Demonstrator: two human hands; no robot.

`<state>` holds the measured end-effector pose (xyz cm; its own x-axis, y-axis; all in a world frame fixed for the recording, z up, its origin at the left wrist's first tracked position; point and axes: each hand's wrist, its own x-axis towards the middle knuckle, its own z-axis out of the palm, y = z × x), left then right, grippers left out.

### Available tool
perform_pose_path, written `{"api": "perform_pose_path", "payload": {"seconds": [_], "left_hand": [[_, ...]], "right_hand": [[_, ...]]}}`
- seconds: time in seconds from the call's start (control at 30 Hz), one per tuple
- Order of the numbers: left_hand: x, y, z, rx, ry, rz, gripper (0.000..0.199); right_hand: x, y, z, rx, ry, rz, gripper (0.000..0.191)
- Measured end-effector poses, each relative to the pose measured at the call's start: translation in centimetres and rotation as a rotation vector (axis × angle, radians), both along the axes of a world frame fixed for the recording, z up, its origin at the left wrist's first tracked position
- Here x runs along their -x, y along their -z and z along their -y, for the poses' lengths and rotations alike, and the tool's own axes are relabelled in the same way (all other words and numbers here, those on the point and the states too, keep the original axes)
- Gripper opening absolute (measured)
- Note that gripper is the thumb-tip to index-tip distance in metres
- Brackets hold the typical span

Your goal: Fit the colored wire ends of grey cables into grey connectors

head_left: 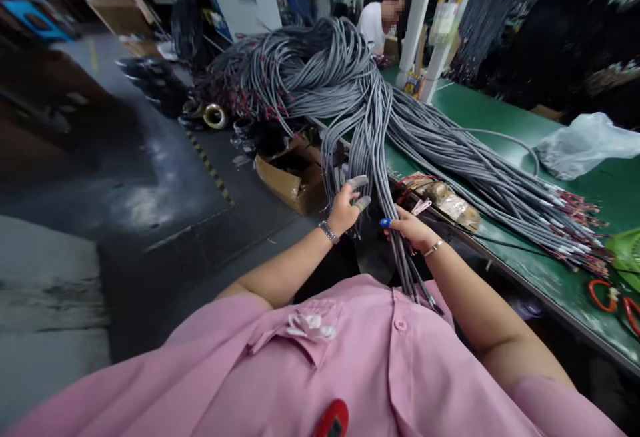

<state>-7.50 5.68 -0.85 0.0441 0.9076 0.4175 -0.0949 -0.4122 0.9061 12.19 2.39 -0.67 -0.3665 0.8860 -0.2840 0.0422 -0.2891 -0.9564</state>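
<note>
A bundle of grey cables (401, 262) hangs over the table's edge towards my body. My right hand (407, 229) is closed around it, with a blue cover on the thumb. Just left of the bundle is my left hand (345, 207), its thumb and forefinger apart and wearing greyish finger covers. Behind that hand, more grey cable strands (363, 144) hang down; whether the fingers touch them I cannot tell. All these strands come from a large looped heap of grey cables (320, 67) on the table.
Cables with stripped red ends (575, 224) lie along the green table (520, 147). A clear plastic bag (575, 147), red-handled scissors (603, 296) and a green basket (625, 257) are at right. An open cardboard box (295, 180) stands below. Another person (373, 24) is behind the heap.
</note>
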Motion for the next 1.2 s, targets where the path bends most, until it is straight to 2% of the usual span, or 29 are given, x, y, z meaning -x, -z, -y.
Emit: {"api": "perform_pose_path", "payload": {"seconds": [0.07, 0.13, 0.23, 0.33, 0.47, 0.6, 0.7, 0.8, 0.93, 1.1, 1.2], "left_hand": [[0.7, -0.8, 0.8, -0.304, 0.159, -0.436, 0.058], [0.3, -1.7, 1.0, -0.541, 0.328, -0.785, 0.067], [-1.7, -2.1, 0.1, -0.758, 0.446, -1.096, 0.068], [-3.9, -1.1, -1.5, -0.882, 0.453, -1.185, 0.059], [-5.0, 1.3, -3.3, -1.001, 0.378, -1.07, 0.041], [-4.9, 3.0, -3.7, -1.024, 0.179, -0.913, 0.043], [-5.0, 2.9, -3.5, -1.019, 0.081, -0.907, 0.043], [-5.5, 1.7, -3.5, -1.014, 0.08, -1.013, 0.032], [-5.9, -0.2, -3.4, -0.947, 0.112, -1.215, 0.018], [-6.2, -1.5, -2.5, -0.821, 0.141, -1.278, 0.011], [-6.6, -3.3, -1.8, -0.789, 0.14, -1.275, 0.01]], "right_hand": [[-0.7, 0.8, 0.7, 0.098, -0.029, -0.108, 0.041], [-1.3, 1.5, 1.6, 0.128, -0.03, -0.178, 0.041], [-1.8, 1.9, 3.0, 0.103, -0.03, -0.224, 0.043], [-2.1, 1.6, 4.7, 0.047, -0.05, -0.259, 0.043], [-2.7, 0.5, 7.1, -0.006, 0.001, -0.244, 0.05], [-3.3, -0.2, 8.7, 0.045, 0.002, -0.276, 0.048], [-3.5, -0.2, 9.0, 0.098, 0.011, -0.295, 0.042], [-3.6, -0.5, 8.6, 0.115, 0.017, -0.309, 0.041], [-3.3, -1.7, 8.1, 0.129, -0.008, -0.338, 0.049], [-1.9, -2.6, 8.3, 0.067, 0.168, -0.189, 0.035], [-1.2, -3.3, 8.8, -0.012, 0.21, -0.15, 0.033]]}}
